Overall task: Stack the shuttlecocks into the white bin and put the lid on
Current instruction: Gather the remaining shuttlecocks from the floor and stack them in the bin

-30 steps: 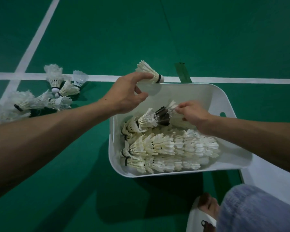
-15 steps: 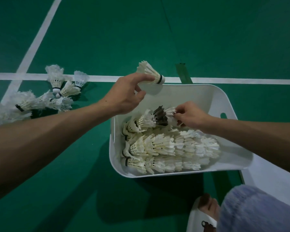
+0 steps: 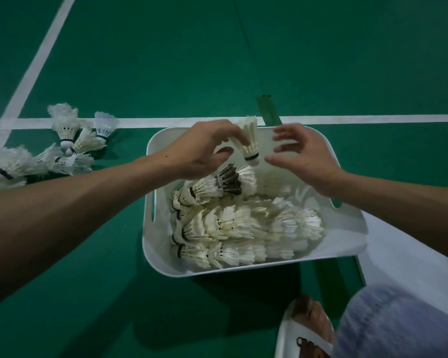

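The white bin (image 3: 347,244) stands on the green court floor and holds rows of stacked shuttlecocks (image 3: 243,228) lying on their sides, one with dark feathers (image 3: 229,180) in the back row. My left hand (image 3: 199,151) pinches a single white shuttlecock (image 3: 250,142) above the bin's far side, cork down. My right hand (image 3: 303,153) hovers just right of that shuttlecock, fingers spread and holding nothing. A white flat lid (image 3: 409,257) lies on the floor right of the bin.
Several loose shuttlecocks (image 3: 70,143) lie on the floor left of the bin, near the white court lines (image 3: 166,122). A strip of green tape (image 3: 268,109) crosses the line behind the bin. My knee (image 3: 398,324) and sandalled foot (image 3: 308,329) sit at lower right.
My left hand moved right over the bin and turned its shuttlecock cork down. My right hand let go of the stacked row in the bin and rose beside that shuttlecock, opening.
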Demonstrator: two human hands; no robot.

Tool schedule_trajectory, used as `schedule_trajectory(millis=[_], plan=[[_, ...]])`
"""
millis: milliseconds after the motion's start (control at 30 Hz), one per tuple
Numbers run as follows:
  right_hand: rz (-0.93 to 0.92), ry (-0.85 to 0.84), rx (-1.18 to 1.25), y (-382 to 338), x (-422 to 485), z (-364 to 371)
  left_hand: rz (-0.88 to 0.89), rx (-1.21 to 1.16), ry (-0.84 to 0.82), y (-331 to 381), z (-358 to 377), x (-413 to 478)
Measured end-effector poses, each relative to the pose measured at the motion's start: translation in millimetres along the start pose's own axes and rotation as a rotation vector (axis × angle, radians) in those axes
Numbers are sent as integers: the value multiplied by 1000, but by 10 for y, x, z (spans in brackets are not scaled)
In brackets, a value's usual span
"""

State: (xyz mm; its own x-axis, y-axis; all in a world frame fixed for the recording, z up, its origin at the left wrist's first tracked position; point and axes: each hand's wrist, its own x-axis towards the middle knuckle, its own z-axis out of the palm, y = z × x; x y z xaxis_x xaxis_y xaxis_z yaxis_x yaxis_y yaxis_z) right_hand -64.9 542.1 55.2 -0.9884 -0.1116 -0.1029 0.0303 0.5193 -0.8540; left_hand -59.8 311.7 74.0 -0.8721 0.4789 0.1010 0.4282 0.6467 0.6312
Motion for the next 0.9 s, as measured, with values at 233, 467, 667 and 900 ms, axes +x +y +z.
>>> schedule_trajectory(millis=[233,467,667,900], plan=[[-216,-73,-219,-126,13,63,29,-40,-188,136,176,126],[-52,81,-483,63,3,-129,-146,175,-270,-145,166,8],[107,27,-454,140,-97,-4,-244,355,-597,-323,292,-53],[405,-60,41,173,-118,193,-83,359,-600,-352,385,-21]])
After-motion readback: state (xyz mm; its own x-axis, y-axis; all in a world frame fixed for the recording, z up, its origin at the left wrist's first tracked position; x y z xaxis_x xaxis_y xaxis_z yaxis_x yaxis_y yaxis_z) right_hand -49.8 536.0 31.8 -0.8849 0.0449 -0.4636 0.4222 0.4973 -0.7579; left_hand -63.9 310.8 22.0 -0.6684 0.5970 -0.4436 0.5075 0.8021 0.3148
